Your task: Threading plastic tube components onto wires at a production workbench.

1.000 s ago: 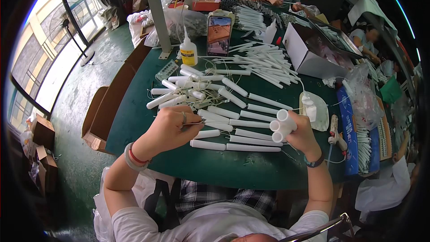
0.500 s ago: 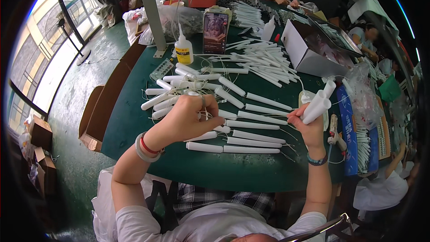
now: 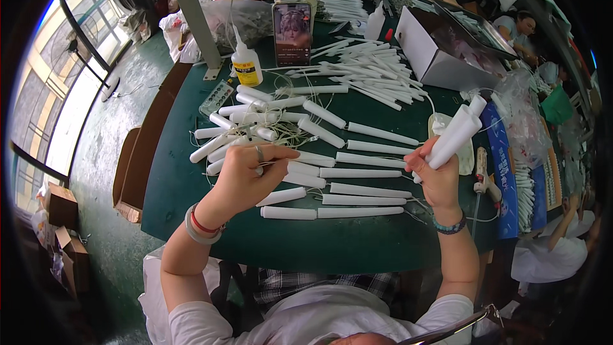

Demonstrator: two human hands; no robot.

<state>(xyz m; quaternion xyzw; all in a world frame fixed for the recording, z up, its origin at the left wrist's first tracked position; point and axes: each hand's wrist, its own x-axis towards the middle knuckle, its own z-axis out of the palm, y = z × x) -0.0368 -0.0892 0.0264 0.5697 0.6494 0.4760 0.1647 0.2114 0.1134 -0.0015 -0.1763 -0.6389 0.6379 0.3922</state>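
Note:
My right hand (image 3: 439, 182) is wrapped round the lower end of white tubes (image 3: 454, 135), which tilt up and to the right; their exact number is hidden by overlap. My left hand (image 3: 252, 176) hovers over the near side of a heap of short white tubes (image 3: 246, 115) tangled with thin pale wires. Its thumb and forefinger are pressed together, and what lies in the pinch is too small to make out. Between my hands, white tapered sticks (image 3: 364, 212) lie in rows, end to end with short tubes (image 3: 288, 213), with wire ends sticking out at the right.
A yellow-labelled glue bottle (image 3: 246, 64) and an upright phone (image 3: 292, 35) stand at the back. Farther right are a pile of white sticks (image 3: 377, 70) and a white box (image 3: 434, 57). A glue gun (image 3: 485, 182) lies beside a blue box (image 3: 504, 172). Other people sit beyond.
My left hand has drawn a little nearer and its fingers now point right. The tubes in my right hand have turned, showing more of their length. The whole view has shifted slightly.

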